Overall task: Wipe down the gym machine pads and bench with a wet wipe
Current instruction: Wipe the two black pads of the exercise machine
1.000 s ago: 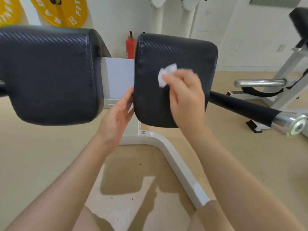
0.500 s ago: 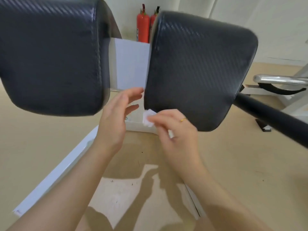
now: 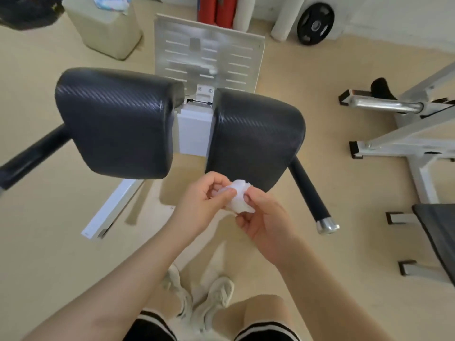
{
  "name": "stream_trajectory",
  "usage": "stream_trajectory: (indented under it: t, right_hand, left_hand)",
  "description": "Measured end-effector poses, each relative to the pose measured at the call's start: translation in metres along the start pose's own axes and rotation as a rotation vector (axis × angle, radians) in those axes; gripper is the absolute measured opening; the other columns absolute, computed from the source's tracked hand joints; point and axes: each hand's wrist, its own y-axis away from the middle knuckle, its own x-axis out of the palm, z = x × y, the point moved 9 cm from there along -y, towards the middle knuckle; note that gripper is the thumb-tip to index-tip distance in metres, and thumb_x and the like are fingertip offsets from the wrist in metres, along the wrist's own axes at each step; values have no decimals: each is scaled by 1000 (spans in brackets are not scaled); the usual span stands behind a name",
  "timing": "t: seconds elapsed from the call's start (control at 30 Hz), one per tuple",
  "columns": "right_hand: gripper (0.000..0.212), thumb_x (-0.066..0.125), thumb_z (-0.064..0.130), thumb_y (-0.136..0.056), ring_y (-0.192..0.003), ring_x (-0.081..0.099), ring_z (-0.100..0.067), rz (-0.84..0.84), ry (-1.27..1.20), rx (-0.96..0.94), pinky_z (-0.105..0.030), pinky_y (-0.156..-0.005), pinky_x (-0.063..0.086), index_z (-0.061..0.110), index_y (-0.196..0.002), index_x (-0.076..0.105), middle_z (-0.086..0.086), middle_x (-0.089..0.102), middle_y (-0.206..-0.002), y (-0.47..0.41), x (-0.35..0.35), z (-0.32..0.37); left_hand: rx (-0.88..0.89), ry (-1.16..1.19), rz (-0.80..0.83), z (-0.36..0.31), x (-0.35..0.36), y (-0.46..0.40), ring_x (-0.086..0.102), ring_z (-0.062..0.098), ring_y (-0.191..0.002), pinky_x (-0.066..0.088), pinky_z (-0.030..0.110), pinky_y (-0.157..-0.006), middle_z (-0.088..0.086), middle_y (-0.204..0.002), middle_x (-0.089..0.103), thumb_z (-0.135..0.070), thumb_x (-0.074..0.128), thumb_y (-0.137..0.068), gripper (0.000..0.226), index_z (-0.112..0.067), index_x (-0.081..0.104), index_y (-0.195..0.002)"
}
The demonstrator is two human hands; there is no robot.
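Observation:
Two black textured machine pads stand side by side: the left pad (image 3: 118, 121) and the right pad (image 3: 256, 136), with a white post between them. A crumpled white wet wipe (image 3: 237, 199) sits just below the right pad's lower edge, clear of it. My left hand (image 3: 204, 200) pinches the wipe's left side and my right hand (image 3: 261, 217) pinches its right side. A black bench (image 3: 438, 232) shows at the right edge.
Black handle bars stick out from each pad: the right handle (image 3: 307, 190) and the left handle (image 3: 29, 156). A slotted metal footplate (image 3: 209, 52) lies behind. Nearby are a white frame leg (image 3: 110, 207), another white machine (image 3: 406, 124), a weight plate (image 3: 315, 23) and a beige bin (image 3: 108, 28).
My right hand has drawn the wipe down off the right pad. My left hand has left the pad's edge and taken hold of the wipe too. The view has tilted downward.

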Motion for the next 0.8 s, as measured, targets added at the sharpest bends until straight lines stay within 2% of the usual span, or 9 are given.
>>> stream_trajectory:
  t: [0.07,0.13,0.2,0.3,0.4,0.47,0.63,0.7,0.8]
  right_hand:
    - [26,47,27,-93,-71,58,-6,-35,-30,41,-18,-60,46,12,-99,68,-1,64,-88,9,3,11]
    - [28,53,31,-86,-76,59,-7,-32,-19,56,-19,-64,48,11,-99,67,-1,65,-89,16,9,25]
    - [31,55,29,-82,-84,61,-12,3,-23,68,-20,-71,50,6,-99,66,-6,65,-93,19,14,35]
    - [25,57,26,-85,-81,59,-15,31,-39,73,-22,-69,49,3,-94,58,-14,57,-95,21,14,46]
    - [17,51,25,-87,-81,61,-13,7,-123,51,-21,-70,51,10,-81,57,-7,61,-92,23,-1,53]
    - [13,53,26,-84,-73,60,-10,-46,-211,39,-20,-66,51,14,-80,56,-3,61,-85,26,-18,59]
    - [12,57,21,-78,-55,58,-7,-157,-339,49,-15,-49,49,12,-82,64,-1,62,-70,21,-76,80]
    - [10,55,17,-84,-55,57,-8,-198,-258,58,-16,-50,49,12,-86,65,0,60,-69,13,-108,92]
    - [23,54,21,-90,-66,52,-12,-238,193,20,-24,-65,45,17,-70,65,4,57,-66,-3,-158,121]
  left_hand:
    - [-34,0,37,-17,-1,1,47,-2,-59,42,9,-56,-4,-71,53,-10,62,-85,13,-17,56,-75]
    - [-35,-3,102,-34,2,2,43,-2,-56,38,6,-54,-4,-68,48,-7,62,-85,15,-15,55,-74]
    - [-23,-20,157,-45,3,3,41,1,-59,38,7,-55,-3,-67,46,-8,62,-85,15,-15,54,-73]
    - [-4,-60,231,-55,6,0,41,2,-62,39,10,-59,-5,-68,45,-15,60,-87,16,-19,53,-73]
    - [-51,-39,205,-55,5,-11,49,15,-74,51,36,-76,4,-76,51,-20,56,-89,13,-18,53,-77]
    - [-75,-63,161,-57,8,-19,50,18,-76,50,46,-83,6,-77,51,-19,55,-91,12,-17,53,-78]
    - [-106,-81,106,-57,57,-37,46,18,-69,44,31,-67,8,-72,50,-15,58,-89,14,-17,54,-75]
    - [-128,-73,24,-54,78,-49,47,19,-67,46,40,-71,8,-70,51,-14,60,-87,15,-19,55,-74]
    - [-161,-80,-81,-56,111,-65,55,29,-72,51,46,-77,15,-77,59,-17,60,-87,10,-21,57,-78]
